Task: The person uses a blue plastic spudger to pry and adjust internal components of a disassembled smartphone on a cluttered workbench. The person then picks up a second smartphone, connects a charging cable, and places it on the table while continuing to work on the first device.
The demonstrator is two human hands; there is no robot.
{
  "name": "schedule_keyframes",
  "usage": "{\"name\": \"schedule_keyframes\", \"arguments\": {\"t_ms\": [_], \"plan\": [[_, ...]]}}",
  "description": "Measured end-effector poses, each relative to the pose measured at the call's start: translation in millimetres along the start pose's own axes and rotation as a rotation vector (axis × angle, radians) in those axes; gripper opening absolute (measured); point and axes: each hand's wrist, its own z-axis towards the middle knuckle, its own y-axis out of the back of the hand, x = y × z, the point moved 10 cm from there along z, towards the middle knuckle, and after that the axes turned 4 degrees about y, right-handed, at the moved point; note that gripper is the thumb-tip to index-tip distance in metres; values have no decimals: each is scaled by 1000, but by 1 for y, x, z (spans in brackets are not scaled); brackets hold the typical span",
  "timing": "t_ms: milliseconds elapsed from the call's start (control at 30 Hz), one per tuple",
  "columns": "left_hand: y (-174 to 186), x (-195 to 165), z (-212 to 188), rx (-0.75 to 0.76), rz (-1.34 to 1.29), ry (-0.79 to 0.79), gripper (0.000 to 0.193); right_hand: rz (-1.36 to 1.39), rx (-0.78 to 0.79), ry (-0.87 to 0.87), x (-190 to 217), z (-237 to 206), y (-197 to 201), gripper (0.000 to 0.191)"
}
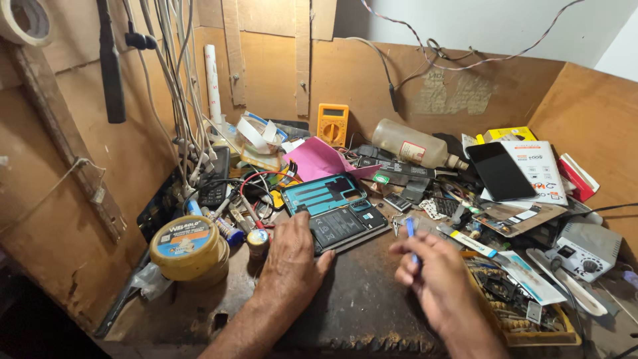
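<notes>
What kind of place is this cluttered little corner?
Most likely a phone repair bench. An opened phone lies under the left hand, an orange multimeter leans on the plywood wall, and the right hand holds a thin blue tool.

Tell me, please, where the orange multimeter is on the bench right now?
In the head view the orange multimeter leans against the back wooden wall, centre rear, just left of the lying glass bottle and behind the pink paper.

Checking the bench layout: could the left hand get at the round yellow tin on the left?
Probably yes: the left hand rests on the opened phone, and the round yellow tin stands just beside it, with nothing between.
</notes>
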Motion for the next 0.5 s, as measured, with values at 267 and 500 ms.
{"name": "schedule_keyframes", "arguments": {"t_ms": [267, 500], "plan": [[-1, -47, 19, -168, 92, -299, 70, -191, -73, 481, 76, 33, -4, 17], [-28, -43, 38, -20, 141, -198, 46, -420, -25, 720, 72, 47, -34, 14]]}}
